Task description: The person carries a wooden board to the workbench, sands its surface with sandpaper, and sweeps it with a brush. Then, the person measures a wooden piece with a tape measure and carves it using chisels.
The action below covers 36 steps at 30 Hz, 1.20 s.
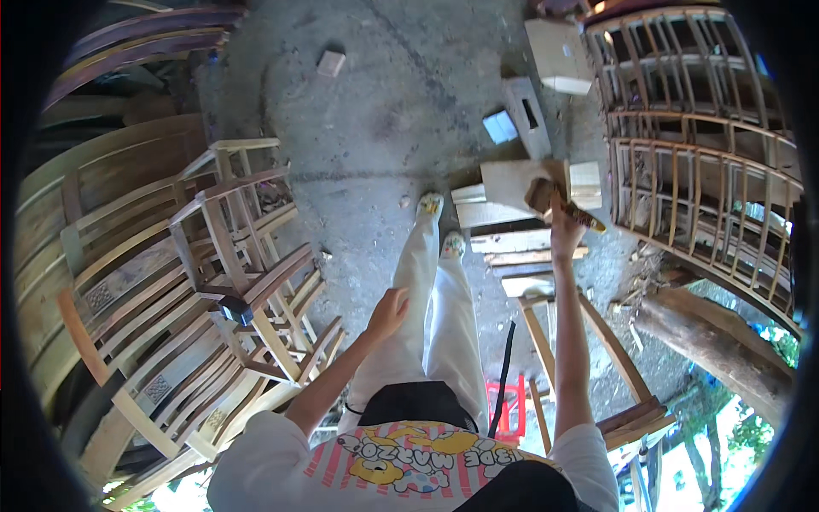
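My right hand (pixel 566 234) reaches forward on the right, its fingers closed round a wide flat paintbrush (pixel 589 220). The brush's brown bristle end (pixel 539 195) points left, over a tan board (pixel 512 181) on top of a low stack of boards; whether it touches the board cannot be told. At my left thigh hangs my left hand (pixel 389 314), loosely curved with nothing in it. Wooden chair frames (pixel 229 230) stand to the left of it.
Curved slatted wooden frames (pixel 682 162) rise at the right, above a log (pixel 717 337). Nearer lie a red plastic stool (pixel 512 410) and a wooden stool frame (pixel 614 341). Ahead on the concrete floor are a small block (pixel 331 63), a blue-white piece (pixel 500 127) and a carton (pixel 559 53).
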{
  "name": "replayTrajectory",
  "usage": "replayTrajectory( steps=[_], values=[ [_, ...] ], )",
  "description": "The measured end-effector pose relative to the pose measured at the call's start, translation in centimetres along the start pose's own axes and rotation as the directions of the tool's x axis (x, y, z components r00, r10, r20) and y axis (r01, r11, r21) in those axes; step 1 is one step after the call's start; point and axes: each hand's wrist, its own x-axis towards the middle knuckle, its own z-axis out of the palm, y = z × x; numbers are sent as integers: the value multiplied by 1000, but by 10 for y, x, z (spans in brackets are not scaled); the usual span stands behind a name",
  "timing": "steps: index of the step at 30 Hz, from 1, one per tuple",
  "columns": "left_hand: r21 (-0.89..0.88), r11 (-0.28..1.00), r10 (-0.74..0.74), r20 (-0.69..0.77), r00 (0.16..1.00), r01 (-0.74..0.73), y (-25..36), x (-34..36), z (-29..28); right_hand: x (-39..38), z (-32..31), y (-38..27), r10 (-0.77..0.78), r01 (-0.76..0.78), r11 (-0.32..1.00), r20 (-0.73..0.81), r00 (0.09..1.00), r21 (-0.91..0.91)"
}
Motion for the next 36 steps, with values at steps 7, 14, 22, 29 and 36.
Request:
replayTrajectory(
  steps=[7, 14, 22, 29, 36],
  values=[
    [-210, 974, -73, 85, 994, 90, 31, 64, 24, 92, 50, 112, 68, -100, 969, 145, 987, 227],
    [-180, 978, -52, 262, 964, 101, 35, 85, 13, 122, 95, 167, 13, -65, 959, 184, 983, 276],
    [-144, 981, -80, 295, 952, 127, 32, 102, 9, 153, 93, 229, -4, -15, 996, 199, 980, 92],
    [-106, 980, -131, 286, 949, 167, 33, 109, 2, 231, 72, 274, 103, 39, 923, 346, 933, -382],
    [-188, 971, -83, 309, 948, 146, 44, 116, 17, 288, -10, 340, -98, 29, 880, -122, 988, -474]
  ],
)
